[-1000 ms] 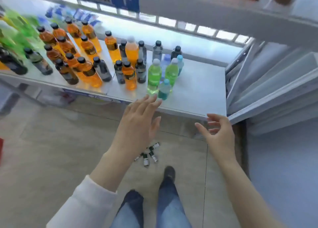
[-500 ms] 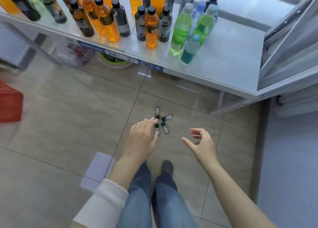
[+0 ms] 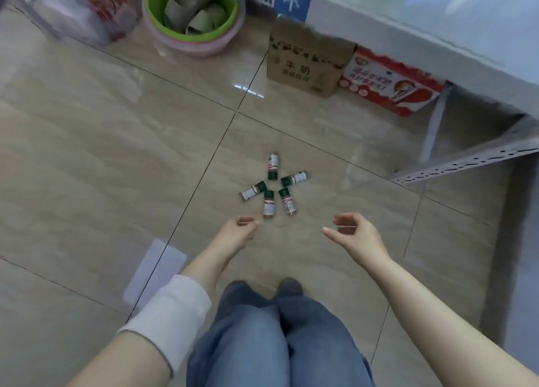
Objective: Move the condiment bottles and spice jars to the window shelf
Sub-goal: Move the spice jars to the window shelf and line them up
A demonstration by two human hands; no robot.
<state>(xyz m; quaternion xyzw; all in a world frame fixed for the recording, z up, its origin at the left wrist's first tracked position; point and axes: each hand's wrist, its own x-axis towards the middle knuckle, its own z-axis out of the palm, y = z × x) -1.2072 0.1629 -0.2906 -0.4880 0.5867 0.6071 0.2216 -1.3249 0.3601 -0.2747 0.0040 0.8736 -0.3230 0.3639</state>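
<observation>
Five jars (image 3: 269, 205) lie on their sides in a small star on the floor (image 3: 116, 153), at the centre of the frame. A second ago both hands were up at the shelf (image 3: 437, 16); now they are low, just below the jars. The left hand (image 3: 237, 230) almost touches one jar and the right hand (image 3: 354, 230) is near. Both are loosely curled and empty. Picking up the jars seems next.

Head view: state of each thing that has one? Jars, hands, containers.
spice jars, all five on their sides on the floor, green caps on.
left hand, fingers loosely curled, holding nothing, close to the nearest jar.
right hand, fingers loosely curled, holding nothing.
green basin, upright, scraps inside.
cardboard box, standing on the floor; cannot tell whether its top is open.
</observation>
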